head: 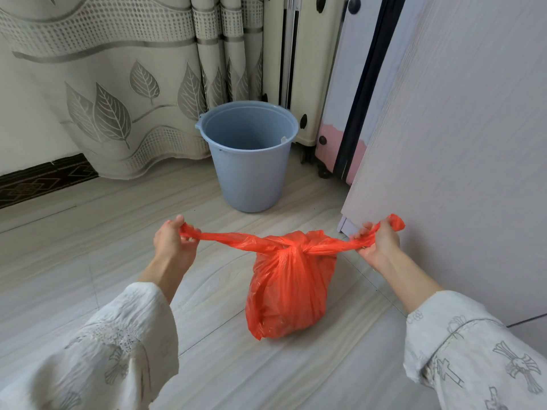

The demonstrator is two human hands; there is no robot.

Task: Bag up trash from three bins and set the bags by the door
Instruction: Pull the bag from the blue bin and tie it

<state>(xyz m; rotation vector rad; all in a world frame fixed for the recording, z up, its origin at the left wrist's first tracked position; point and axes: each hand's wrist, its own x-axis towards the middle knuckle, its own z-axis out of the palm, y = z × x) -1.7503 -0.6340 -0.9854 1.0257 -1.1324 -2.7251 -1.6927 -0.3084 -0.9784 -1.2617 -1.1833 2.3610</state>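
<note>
Red trash bag (pixel 291 288) sits full on the pale floor (pixel 88 261), near the grey-blue bin (pixel 248 156), which stands beyond it beside a leaf-pattern curtain (pixel 118 84) and a suitcase (pixel 340 113). Bag's two ends cross in a knot at its top and stretch out level to either side. Left hand (pixel 173 242) has fingers curled tight round the left end, right hand (pixel 380 242) likewise clamped on the right end, next to a white cabinet panel (pixel 458 143).
</note>
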